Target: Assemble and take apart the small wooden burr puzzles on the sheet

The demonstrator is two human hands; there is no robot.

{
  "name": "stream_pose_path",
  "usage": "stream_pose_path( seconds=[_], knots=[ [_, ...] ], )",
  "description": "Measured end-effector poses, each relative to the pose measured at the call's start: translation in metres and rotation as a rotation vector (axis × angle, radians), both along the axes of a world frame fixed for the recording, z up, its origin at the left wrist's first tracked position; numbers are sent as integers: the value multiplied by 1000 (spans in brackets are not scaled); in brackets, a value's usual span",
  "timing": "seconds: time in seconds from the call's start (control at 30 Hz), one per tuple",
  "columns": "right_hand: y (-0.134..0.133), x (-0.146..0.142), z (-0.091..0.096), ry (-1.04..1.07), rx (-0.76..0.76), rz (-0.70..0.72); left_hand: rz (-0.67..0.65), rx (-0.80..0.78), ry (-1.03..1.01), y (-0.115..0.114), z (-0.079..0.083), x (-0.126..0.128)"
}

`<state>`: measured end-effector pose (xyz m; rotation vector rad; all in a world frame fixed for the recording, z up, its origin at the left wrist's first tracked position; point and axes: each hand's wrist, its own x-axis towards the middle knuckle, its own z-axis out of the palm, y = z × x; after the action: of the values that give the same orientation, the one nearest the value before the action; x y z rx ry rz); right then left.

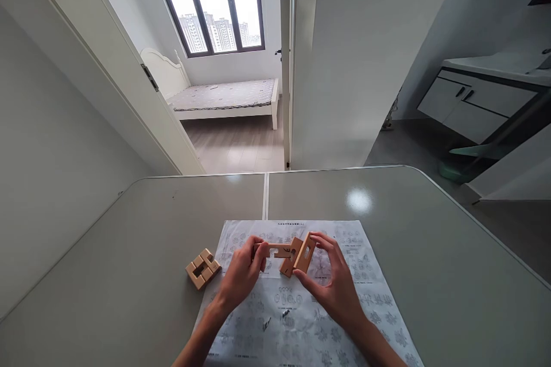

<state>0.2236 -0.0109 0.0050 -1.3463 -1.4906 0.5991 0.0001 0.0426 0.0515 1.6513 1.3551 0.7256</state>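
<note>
My left hand (241, 275) pinches the left end of a notched wooden bar (278, 250) held level above a printed paper sheet (301, 309). My right hand (333, 281) grips a second wooden puzzle piece (305, 253), tilted and pressed against the bar's right end, where another short piece (289, 264) hangs crosswise. Both hands are closed on the wood. A small cluster of joined wooden blocks (203, 268) lies on the table to the left of my left hand, untouched.
The grey folding table (129, 252) has a centre seam (265, 195) and rounded far corners. Beyond it stands a white partition wall (344, 57); an open doorway shows a bed (224, 97) and a window. A cabinet (477, 103) sits at the right.
</note>
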Motion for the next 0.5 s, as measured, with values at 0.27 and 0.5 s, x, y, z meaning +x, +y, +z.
stream_pose_path(
  seconds=[0.27,0.5],
  knots=[
    [-3,-1,5,68,78,85,-25,-394,-376,-4,-10,13],
    [-4,-1,1,153,47,190,-27,-509,-476,-4,-7,12]
  ],
)
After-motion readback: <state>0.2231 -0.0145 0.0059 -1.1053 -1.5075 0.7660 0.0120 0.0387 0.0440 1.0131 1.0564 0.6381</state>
